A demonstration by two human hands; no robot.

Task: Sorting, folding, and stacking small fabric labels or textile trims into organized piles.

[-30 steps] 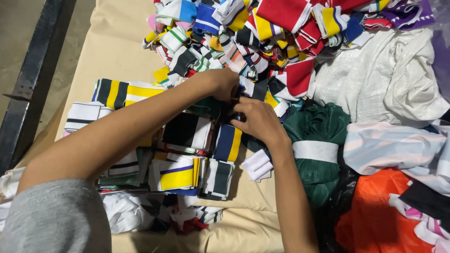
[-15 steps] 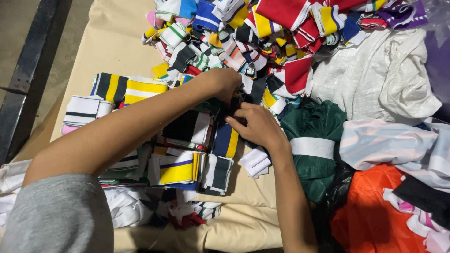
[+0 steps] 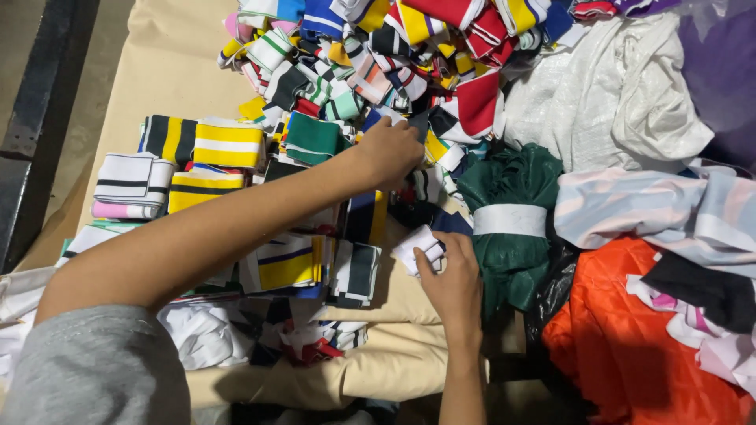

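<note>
My left hand (image 3: 391,149) reaches across sorted stacks into a heap of striped knit bands (image 3: 370,55), with its fingers closed on a dark band (image 3: 418,126) at the heap's near edge. Closer to me, my right hand (image 3: 450,277) pinches a small folded white band (image 3: 415,246) lying on the tan cloth-covered table (image 3: 169,71). Neat stacks of folded bands lie under my left forearm: yellow-and-white ones (image 3: 228,144), a yellow-and-blue one (image 3: 285,267) and a black-and-white one (image 3: 358,271).
A dark green bundle with a white band (image 3: 512,216) lies just right of my hands. Orange fabric (image 3: 630,338) fills the near right, with white cloth (image 3: 614,94) and pale striped fabric (image 3: 669,212) behind it. A dark metal rail (image 3: 31,118) runs along the left.
My right hand has come back from the heap toward me and taken hold of the white band. My left hand stays at the heap's edge, shifted slightly right.
</note>
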